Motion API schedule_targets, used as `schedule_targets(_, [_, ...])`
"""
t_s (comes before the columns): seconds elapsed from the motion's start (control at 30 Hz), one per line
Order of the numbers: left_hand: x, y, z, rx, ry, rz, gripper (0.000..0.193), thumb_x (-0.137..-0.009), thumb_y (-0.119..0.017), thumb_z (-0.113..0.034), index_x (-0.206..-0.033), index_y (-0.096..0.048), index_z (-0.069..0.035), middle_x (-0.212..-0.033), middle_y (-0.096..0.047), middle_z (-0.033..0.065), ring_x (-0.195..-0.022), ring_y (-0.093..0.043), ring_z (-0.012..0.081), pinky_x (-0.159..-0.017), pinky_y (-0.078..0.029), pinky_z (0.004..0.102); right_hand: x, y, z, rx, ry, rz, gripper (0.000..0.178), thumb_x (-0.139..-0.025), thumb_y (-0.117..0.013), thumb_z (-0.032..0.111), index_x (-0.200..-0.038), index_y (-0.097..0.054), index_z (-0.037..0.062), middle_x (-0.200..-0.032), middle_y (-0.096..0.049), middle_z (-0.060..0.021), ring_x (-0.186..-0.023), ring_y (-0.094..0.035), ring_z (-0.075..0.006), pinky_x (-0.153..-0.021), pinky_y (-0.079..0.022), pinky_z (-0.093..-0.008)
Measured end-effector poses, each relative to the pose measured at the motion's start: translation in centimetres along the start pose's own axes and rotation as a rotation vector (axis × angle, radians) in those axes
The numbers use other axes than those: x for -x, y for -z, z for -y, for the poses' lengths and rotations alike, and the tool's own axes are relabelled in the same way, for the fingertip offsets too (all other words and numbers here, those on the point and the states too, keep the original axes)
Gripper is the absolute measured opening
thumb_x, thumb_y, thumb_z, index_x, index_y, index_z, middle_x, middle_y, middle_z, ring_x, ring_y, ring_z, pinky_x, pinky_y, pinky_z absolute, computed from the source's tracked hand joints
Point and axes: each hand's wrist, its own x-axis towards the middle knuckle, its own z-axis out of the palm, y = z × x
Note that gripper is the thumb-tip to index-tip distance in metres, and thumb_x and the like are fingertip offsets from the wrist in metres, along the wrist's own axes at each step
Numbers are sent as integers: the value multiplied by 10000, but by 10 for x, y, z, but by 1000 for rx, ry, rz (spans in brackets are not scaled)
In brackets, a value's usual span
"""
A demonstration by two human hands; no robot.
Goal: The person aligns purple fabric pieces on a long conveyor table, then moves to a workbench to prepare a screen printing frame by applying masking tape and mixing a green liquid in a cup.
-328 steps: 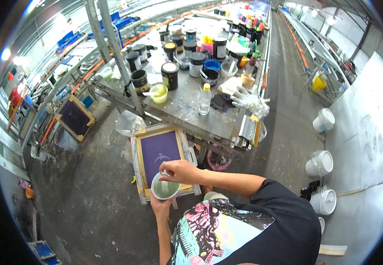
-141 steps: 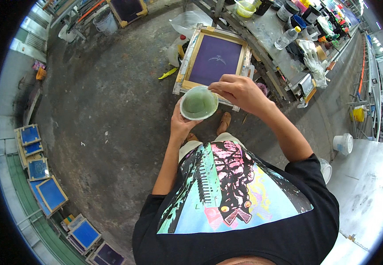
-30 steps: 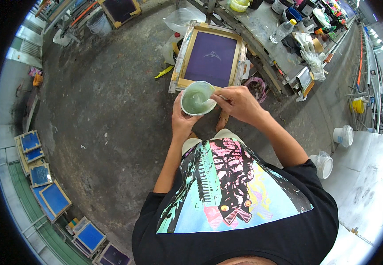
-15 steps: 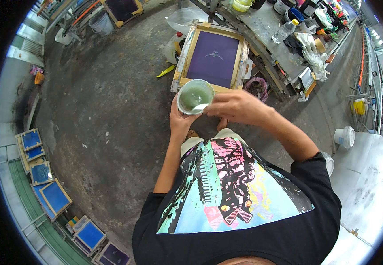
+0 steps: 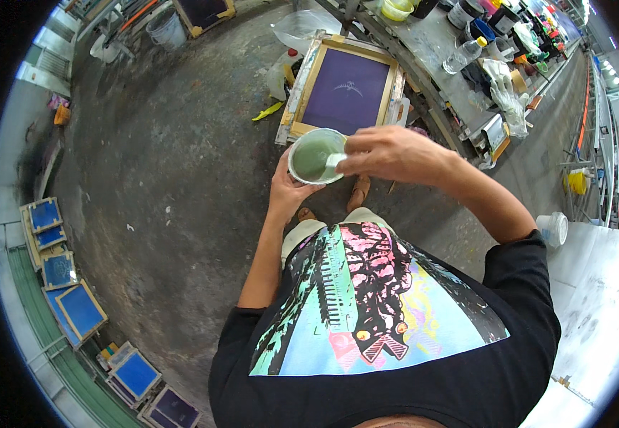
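My left hand (image 5: 286, 187) is wrapped round a translucent plastic tub (image 5: 296, 175) from its left and lower side. Inside is a thick grey-green liquid (image 5: 311, 157). In my right hand (image 5: 395, 154) the fingers are closed on a white stirring stick (image 5: 333, 166), whose flat end dips into the liquid at the tub's right side. Part of the stick is hidden behind the fingers. Just beyond the tub lies a screen-printing frame (image 5: 341, 89) with purple mesh, a wooden border and a pale curved design in its middle.
A worktable (image 5: 423, 46) at the far right bears jars, a clear bottle (image 5: 464, 55) and gloves (image 5: 505, 89). Several blue-mesh screens (image 5: 83, 312) lean along the left wall. A white bucket (image 5: 553, 230) stands at right, a grey bucket (image 5: 166, 33) at far left.
The stick has shifted within the tub, its end now higher and farther right, and my right hand has moved slightly up. The tub stays in my left hand.
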Motion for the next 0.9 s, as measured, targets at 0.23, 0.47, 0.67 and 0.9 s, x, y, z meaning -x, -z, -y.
schedule_targets(0.23, [-9,-8,-5,-1,-17,68,910,-702,-862,63,-1486,-410,-18,-1416,-543,116,-1271,-584,242,-1032,-564,374,-9,-8,-28,-80,-44,-124,314,-882,-697,79,-1191,-699,137,-1053,-648,-96,-931,-677,-278,-806,-577,-406])
schedule_targets(0.47, [-17,-9,7,4,1,-82,911,-691,-877,53,-1480,-426,-25,-1392,-564,117,-1245,-605,236,-1007,-572,369,18,-15,-21,-113,-452,-230,203,-957,-653,173,-1023,-734,0,-905,-741,-158,-814,-725,-314,-748,-574,-414])
schedule_targets(0.67, [-24,-23,6,4,-7,-49,893,-688,-871,65,-1465,-441,-31,-1372,-575,110,-1229,-614,234,-993,-579,373,17,-27,-36,-108,-506,-440,206,-971,-642,151,-1052,-733,-16,-914,-745,-170,-819,-733,-309,-745,-581,-386])
schedule_targets(0.9, [-39,-36,16,-14,-16,-17,872,-704,-832,106,-1466,-429,-31,-1346,-576,100,-1219,-617,227,-982,-590,354,35,-23,-33,-197,-566,-283,207,-964,-659,140,-1109,-727,9,-1000,-746,-139,-817,-731,-285,-728,-579,-383])
